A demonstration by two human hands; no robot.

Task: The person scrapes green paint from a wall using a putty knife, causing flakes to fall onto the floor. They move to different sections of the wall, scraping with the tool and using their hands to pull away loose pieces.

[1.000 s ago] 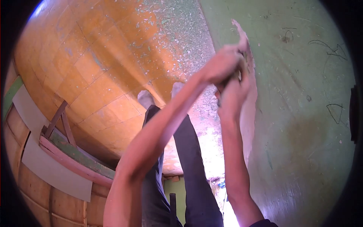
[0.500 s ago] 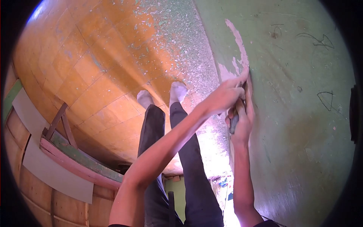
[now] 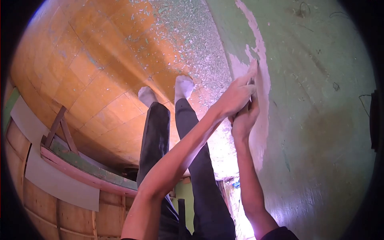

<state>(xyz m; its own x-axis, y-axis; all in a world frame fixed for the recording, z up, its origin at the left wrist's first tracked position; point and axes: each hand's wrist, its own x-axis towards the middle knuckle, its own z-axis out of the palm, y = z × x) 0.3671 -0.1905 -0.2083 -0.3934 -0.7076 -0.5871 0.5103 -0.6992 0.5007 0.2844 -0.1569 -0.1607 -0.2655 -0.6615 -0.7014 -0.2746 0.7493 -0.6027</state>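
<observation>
My left hand (image 3: 237, 97) and my right hand (image 3: 245, 120) are together against the green painted wall (image 3: 312, 100). Between them is a scraper (image 3: 251, 97), mostly hidden by my fingers, with only a dark sliver showing. My right hand is closed around its handle. Pressed over the front of the tool, my left hand is closed too, its index finger pointing along it. Around the fingertips lies a pale bare patch (image 3: 262, 104) where green paint is off, with a narrow strip running up from it.
Paint flakes (image 3: 200, 52) cover the floor along the wall's foot. My feet (image 3: 184, 86) stand on orange tiles (image 3: 108, 80). At lower left is a pink-and-green wooden bench-like piece (image 3: 84, 174) beside wooden panelling (image 3: 42, 202). A dark object (image 3: 375, 120) sits at the right edge.
Both hands have moved slightly up and left with the tool. The pale patch beside them shows larger and less covered. The view has shifted a little.
</observation>
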